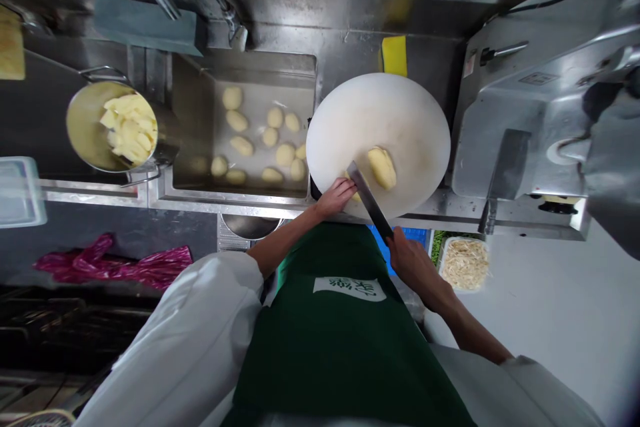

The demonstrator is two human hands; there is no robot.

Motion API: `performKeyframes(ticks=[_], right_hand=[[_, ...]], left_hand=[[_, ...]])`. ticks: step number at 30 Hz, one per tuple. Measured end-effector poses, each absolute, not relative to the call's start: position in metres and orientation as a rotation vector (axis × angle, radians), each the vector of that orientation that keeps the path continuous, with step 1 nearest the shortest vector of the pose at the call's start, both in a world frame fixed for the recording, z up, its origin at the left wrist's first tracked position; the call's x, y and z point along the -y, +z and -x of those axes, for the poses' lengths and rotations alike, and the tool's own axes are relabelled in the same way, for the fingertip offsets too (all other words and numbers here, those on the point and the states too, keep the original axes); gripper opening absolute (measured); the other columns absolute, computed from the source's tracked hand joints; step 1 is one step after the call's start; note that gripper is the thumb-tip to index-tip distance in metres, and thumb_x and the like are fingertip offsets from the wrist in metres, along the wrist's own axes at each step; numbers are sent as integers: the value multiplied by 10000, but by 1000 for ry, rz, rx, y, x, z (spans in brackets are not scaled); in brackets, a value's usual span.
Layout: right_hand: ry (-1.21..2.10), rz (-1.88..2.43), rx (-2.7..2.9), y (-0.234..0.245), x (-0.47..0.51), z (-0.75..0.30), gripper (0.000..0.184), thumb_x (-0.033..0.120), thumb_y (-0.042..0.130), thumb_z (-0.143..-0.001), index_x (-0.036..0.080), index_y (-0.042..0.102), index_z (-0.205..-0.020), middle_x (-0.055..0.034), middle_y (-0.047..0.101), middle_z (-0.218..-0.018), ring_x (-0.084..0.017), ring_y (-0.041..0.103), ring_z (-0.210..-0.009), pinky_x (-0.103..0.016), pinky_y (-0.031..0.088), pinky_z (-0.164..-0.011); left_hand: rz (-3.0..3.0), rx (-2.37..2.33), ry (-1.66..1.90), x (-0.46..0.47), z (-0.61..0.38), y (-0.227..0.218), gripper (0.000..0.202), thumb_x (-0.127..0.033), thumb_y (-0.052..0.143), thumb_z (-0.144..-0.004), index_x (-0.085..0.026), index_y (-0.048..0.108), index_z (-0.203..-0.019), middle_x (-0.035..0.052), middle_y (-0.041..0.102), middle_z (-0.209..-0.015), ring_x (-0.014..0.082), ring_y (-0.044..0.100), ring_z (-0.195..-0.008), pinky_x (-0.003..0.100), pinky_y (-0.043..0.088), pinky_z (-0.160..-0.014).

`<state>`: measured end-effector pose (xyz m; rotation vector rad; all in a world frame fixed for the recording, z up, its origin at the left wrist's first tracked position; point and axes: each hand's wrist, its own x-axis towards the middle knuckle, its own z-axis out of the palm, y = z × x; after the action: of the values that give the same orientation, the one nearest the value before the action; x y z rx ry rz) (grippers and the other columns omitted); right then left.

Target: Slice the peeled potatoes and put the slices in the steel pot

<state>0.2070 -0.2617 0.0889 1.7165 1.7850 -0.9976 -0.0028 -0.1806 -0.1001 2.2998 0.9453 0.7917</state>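
Observation:
On a round white cutting board, my left hand has its fingers closed on a peeled potato, mostly hidden by the hand and the blade. My right hand grips a cleaver by its handle. The blade slants up and left, its far end right beside my left fingertips. To the right of the blade lies a yellow piece of cut potato, apart from both hands.
Left of the board, a sink holds water and several peeled potatoes. Farther left stands a metal pot with potato pieces. A yellow sponge lies behind the board. At right is a metal machine with another cleaver on it.

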Motion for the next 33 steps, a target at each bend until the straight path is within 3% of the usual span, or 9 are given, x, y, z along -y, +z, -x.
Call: performKeyframes(ticks=[8, 19, 33], right_hand=[[-898, -1719, -1791, 41, 238, -175, 202, 276, 261, -987, 151, 411, -1038, -92, 645, -785, -187, 620, -684, -279, 251, -567], [-910, -1749, -1811, 78, 257, -195, 211, 284, 266, -980, 149, 424, -1022, -36, 587, -649, -154, 542, -557, -287, 165, -536], [-903, -1784, -1810, 34, 239, -170, 201, 286, 262, -987, 153, 401, -1045, -85, 657, -779, -188, 622, -675, -279, 218, -559]], left_hand=[[-2252, -903, 831, 178, 9, -95, 288, -227, 348, -977, -123, 570, -1129, 148, 577, -1108, 224, 494, -1125, 454, 463, -949], [-2331, -838, 745, 172, 12, -94, 317, -188, 316, -970, -119, 552, -1170, 156, 578, -1132, 224, 509, -1124, 458, 469, -953], [-2285, -813, 957, 179, 18, -101, 229, -242, 408, -969, -127, 586, -1057, 137, 612, -1045, 209, 546, -1091, 430, 528, -886]])
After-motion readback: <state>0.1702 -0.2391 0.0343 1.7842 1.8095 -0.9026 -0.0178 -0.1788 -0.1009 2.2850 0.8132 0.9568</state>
